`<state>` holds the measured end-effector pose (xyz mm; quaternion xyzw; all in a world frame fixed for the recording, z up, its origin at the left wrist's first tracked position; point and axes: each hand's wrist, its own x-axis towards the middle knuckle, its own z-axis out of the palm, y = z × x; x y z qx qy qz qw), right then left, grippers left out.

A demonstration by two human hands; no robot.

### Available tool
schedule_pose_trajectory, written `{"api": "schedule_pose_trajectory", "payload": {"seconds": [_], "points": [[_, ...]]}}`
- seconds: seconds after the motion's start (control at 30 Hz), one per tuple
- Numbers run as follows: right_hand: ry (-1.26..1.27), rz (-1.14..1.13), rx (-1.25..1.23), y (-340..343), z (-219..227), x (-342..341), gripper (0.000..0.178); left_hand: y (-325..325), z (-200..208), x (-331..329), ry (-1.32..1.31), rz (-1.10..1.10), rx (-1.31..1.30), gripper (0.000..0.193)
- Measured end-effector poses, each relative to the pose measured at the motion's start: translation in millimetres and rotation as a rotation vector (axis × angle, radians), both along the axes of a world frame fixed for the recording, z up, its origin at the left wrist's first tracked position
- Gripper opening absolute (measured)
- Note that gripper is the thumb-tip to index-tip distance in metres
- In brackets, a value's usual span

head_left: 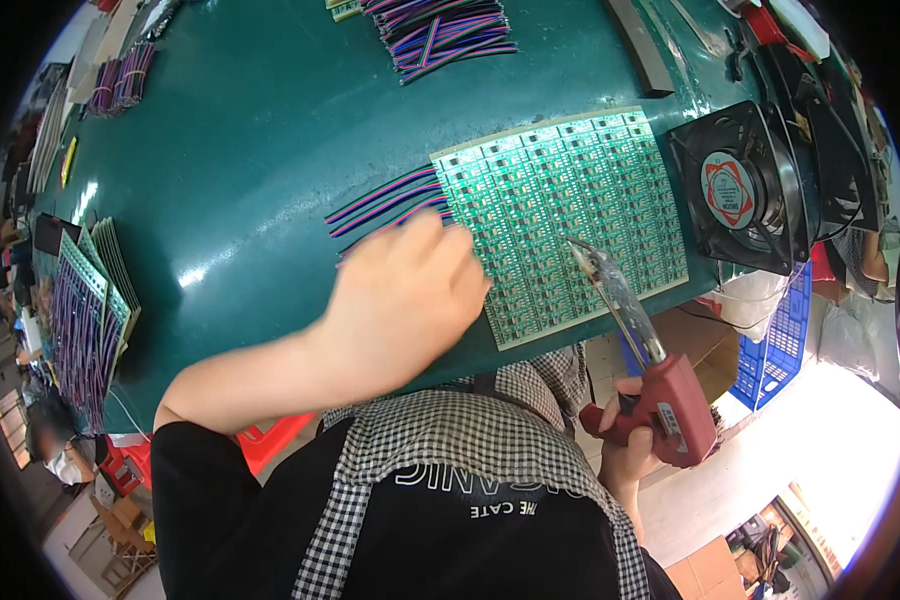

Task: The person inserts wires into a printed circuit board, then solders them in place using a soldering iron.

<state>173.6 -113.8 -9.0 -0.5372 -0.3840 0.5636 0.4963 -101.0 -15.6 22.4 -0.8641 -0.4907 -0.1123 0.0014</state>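
Note:
A green sheet of small circuit boards (570,200) lies on the table, with several multi-coloured ribbon wires (382,194) reaching out from its left edge. My left hand (405,295) is closed over that edge, knuckles up, beside the wires. Its fingertips are turned under, so whatever they pinch is hidden. In my right hand (632,455) is a red soldering gun (670,405), gripped by its handle with a finger at the trigger. The gun's long metal barrel slants up and left, and its tip is over the middle of the board sheet.
A black fan (735,190) stands just right of the sheet. Bundled wires (440,35) lie at the far edge, with more at the far left (120,78). Boards with wires attached (90,310) are stacked at the left edge. A blue crate (778,340) sits below, right.

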Motion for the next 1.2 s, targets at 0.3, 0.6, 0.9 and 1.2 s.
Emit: {"api": "schedule_pose_trajectory", "payload": {"seconds": [0.3, 0.6, 0.9, 1.2], "points": [[0.051, -0.011, 0.066, -3, -6, 1, 0.068, 134, -25, -50, -0.029, 0.542, 0.057, 0.026], [-0.047, -0.068, 0.066, 7, -3, -4, 0.074, 68, 3, -110, -0.484, 0.445, -0.643, 0.01], [-0.072, -0.064, 0.064, 1, -2, -8, 0.078, 67, -11, -78, -0.457, 0.427, -0.239, 0.019], [-0.079, -0.06, 0.046, -1, -2, -8, 0.079, 42, 3, -58, -0.473, 0.27, -0.272, 0.011]]}}
